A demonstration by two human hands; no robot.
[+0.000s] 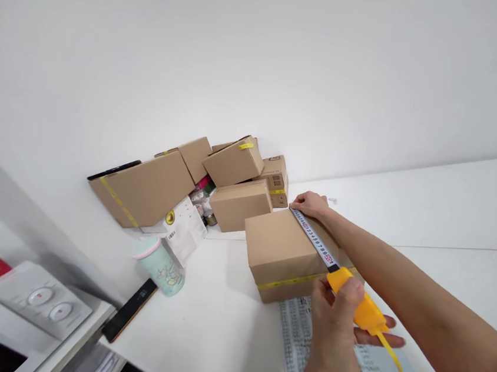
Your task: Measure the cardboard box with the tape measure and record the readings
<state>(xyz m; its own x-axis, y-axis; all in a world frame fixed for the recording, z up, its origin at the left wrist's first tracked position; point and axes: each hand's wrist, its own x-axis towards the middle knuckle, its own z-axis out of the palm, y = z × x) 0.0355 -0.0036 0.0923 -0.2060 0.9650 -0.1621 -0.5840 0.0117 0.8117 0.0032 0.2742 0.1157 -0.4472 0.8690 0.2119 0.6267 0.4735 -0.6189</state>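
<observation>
Tape measure (314,238) spans box (281,238) top, inward of surface's (212,312) back edge; right hand (313,204) pinches it at far rim, left hand (334,337) grips case (368,312). Best kept taut, flat, square to rim.

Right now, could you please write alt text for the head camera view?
A person's left hand holds a yellow tape measure stretched across the top of a cardboard box, and the right hand holds the strip's far end. More boxes are behind; a mint-green cup stands to the left on the white table.
</observation>
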